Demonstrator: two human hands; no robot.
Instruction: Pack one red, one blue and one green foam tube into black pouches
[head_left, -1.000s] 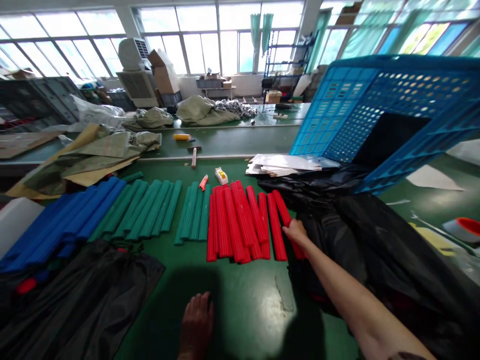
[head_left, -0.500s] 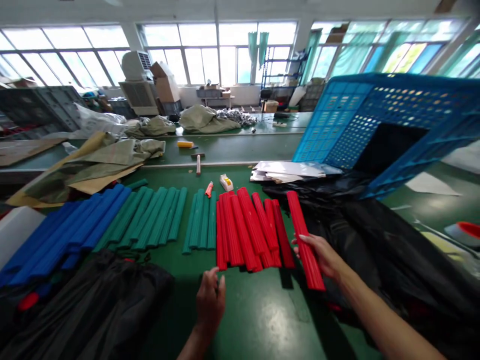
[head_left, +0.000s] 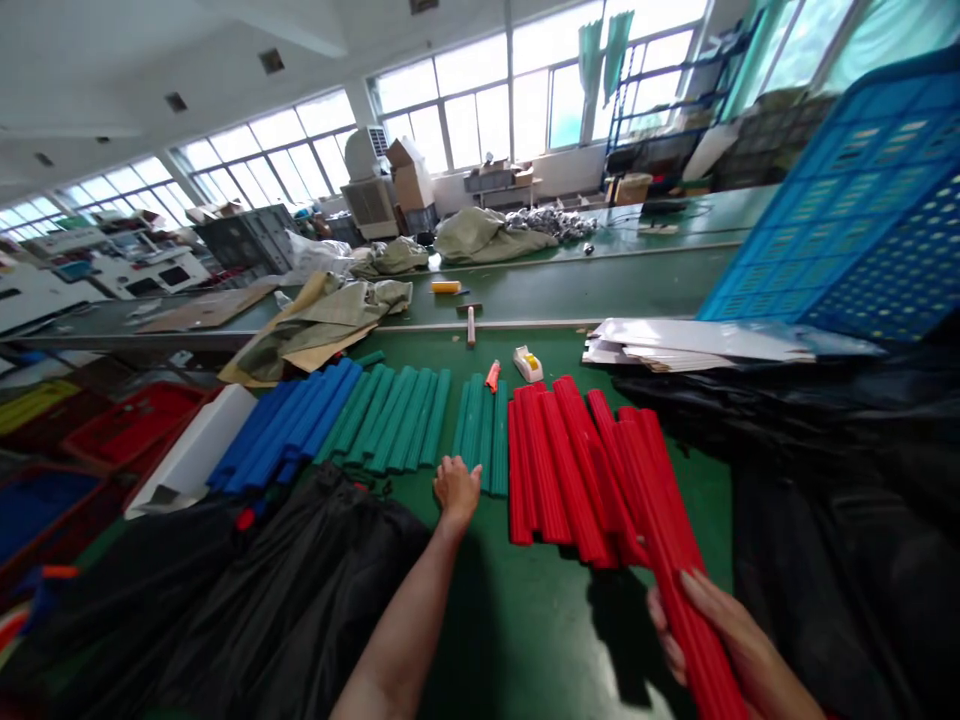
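Observation:
My right hand (head_left: 720, 630) is closed around a red ribbed tube (head_left: 675, 560), raised at an angle above the table at the lower right. Just left of it, several similar red tubes (head_left: 566, 470) lie side by side, some overlapping. My left hand (head_left: 457, 490), palm down with fingers forward and a little apart, is at the near ends of the green ribbed tubes (head_left: 401, 420), by a gap between two green groups. Whether its fingertips touch a tube I cannot tell. Nothing shows in it. Blue tubes (head_left: 289, 425) lie farther left.
Black cloth bags (head_left: 300, 600) lie at the near left, with black sheeting (head_left: 825, 480) at right. A blue plastic crate (head_left: 832, 210) stands behind white cardboard sheets (head_left: 690, 342). A tape dispenser (head_left: 528, 364) and an orange-handled cutter (head_left: 492, 376) lie beyond the tubes. Red crates (head_left: 139, 420) are far left.
My view has swung left. My left hand has moved forward from the bare table to the green tubes. My right hand still holds a red tube, now raised nearer to me and overlapping the red row.

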